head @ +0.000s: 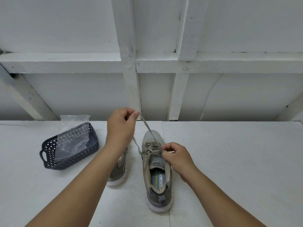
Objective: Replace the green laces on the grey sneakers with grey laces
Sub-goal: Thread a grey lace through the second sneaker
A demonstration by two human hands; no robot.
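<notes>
A grey lace (148,126) runs taut from the upper eyelets of the right-hand grey sneaker (155,164) up to the person's left hand (122,123), which pinches its end between thumb and fingers, raised above the toe. The right hand (176,155) is curled at the eyelet row, fingers closed on the lacing beside the tongue. That shoe sits mid-worktop, toe pointing away, heel toward the camera; its lacing looks grey, no green visible from here. The second sneaker (118,167) stands just to its left, mostly hidden under the left forearm, so its lace state can't be told.

Risks, as judged: pull too hard w/ the left hand and the lace may slip out of the opposite eyelet or end up uneven side to side; the light shoe could also drag or tip toward the pull if the right hand lets go. A loose strand trails off the shoe's left side toward the second sneaker & could snag under the forearm.

Room: the worktop (229,161) is open to the right of the shoe. To the left, a dark perforated basket (49,154) w/ a clear plastic bag (72,136) standing in it sits well apart from both shoes. The worktop's far edge lies just beyond the toe, w/ white timber framing (131,66) behind; the raised left hand is near an upright post.
</notes>
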